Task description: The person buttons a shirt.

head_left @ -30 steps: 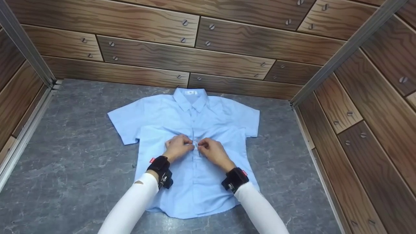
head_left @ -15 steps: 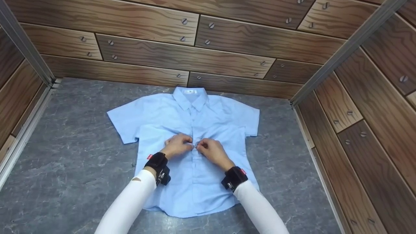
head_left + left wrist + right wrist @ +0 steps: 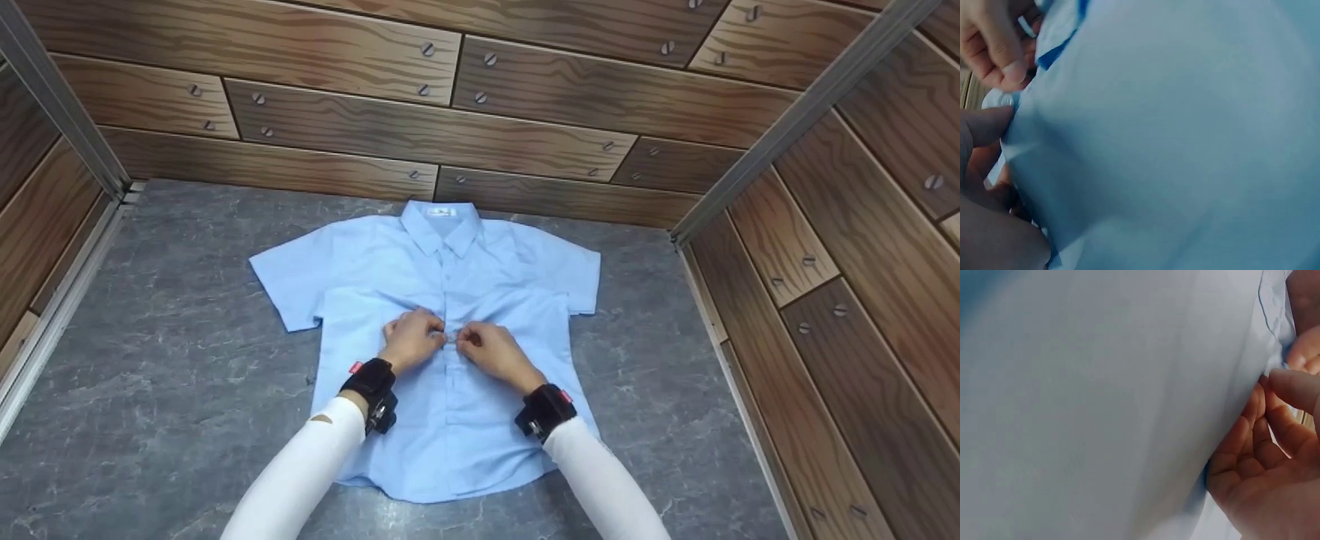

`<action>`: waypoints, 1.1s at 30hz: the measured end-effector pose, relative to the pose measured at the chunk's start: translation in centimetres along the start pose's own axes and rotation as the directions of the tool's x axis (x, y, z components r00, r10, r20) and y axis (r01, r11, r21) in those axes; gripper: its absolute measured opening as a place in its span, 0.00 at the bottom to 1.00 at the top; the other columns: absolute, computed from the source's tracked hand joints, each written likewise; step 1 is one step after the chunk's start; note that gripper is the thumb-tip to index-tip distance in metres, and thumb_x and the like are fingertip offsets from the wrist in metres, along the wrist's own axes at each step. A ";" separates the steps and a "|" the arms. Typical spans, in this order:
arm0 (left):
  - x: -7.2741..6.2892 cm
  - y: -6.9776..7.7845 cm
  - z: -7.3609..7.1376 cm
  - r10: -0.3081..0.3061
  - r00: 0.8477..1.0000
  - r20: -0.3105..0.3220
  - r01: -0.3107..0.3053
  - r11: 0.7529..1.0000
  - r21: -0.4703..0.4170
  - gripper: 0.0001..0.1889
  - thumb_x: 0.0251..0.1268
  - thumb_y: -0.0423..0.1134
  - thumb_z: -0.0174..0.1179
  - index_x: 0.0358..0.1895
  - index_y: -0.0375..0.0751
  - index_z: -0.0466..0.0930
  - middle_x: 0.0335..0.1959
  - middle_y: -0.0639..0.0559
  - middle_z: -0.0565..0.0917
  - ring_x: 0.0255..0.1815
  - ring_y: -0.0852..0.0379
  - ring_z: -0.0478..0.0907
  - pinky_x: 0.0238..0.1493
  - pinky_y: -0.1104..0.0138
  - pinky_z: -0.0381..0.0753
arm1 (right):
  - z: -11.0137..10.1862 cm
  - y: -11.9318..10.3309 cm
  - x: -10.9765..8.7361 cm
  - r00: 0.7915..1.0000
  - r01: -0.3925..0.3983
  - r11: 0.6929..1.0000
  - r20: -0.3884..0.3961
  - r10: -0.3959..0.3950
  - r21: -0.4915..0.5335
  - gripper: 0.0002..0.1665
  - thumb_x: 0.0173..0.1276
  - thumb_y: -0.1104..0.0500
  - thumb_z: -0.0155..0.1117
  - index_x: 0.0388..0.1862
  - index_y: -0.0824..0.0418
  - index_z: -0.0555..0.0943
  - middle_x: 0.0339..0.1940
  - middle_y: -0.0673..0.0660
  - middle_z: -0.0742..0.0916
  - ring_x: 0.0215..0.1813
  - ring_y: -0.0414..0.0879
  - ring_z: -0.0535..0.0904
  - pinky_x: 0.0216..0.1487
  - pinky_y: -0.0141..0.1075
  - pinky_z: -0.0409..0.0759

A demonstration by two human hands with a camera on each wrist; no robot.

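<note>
A light blue short-sleeved shirt [image 3: 390, 259] lies face up and spread flat, collar away from me. Over the middle of its front placket, my left hand [image 3: 411, 343] pinches the cloth edge from the left. My right hand [image 3: 496, 351] pinches the placket just opposite, its fingertips a small gap away from the left ones. In the left wrist view, a small pale button [image 3: 1006, 100] shows beside the left thumb tip, with the right fingers [image 3: 999, 48] just above. The right wrist view has the right thumb and forefinger together at the cloth edge; raised cloth fills most of both wrist views.
The shirt lies on a grey marbled surface [image 3: 172, 360]. Wood-print panels [image 3: 345, 112] stand behind it and at both sides, with metal rails [image 3: 810, 112] at the corners. A black wrist camera band [image 3: 371, 386] sits on each arm.
Both hands stay at the same spot on the placket. The right fingertips came closer to the left ones, then drew slightly apart to the right.
</note>
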State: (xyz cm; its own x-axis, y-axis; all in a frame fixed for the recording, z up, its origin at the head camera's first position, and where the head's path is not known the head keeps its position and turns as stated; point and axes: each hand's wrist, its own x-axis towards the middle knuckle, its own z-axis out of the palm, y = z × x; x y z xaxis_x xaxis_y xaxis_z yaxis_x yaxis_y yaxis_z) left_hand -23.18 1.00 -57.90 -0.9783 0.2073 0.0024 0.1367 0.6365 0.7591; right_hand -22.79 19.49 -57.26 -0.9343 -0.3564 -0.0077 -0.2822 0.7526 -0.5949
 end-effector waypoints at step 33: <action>-0.8 -0.7 -0.3 0.157 0.987 0.025 -0.157 0.937 0.313 0.17 0.67 0.42 0.55 0.57 0.60 0.81 0.70 0.44 0.66 0.74 0.40 0.56 0.65 0.36 0.50 | -0.5 -1.2 -3.3 0.955 0.284 0.839 0.061 -0.289 -0.465 0.15 0.67 0.54 0.61 0.52 0.50 0.84 0.40 0.53 0.81 0.38 0.47 0.76 0.36 0.40 0.75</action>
State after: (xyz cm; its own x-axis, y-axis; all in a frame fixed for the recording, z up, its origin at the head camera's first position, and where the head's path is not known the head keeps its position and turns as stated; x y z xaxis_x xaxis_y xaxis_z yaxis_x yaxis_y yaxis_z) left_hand -22.52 0.21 -58.22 -0.9405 0.3230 0.1054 0.3302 0.7960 0.5073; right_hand -19.49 20.07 -56.13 -0.7977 -0.5919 0.1152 -0.6028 0.7876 -0.1279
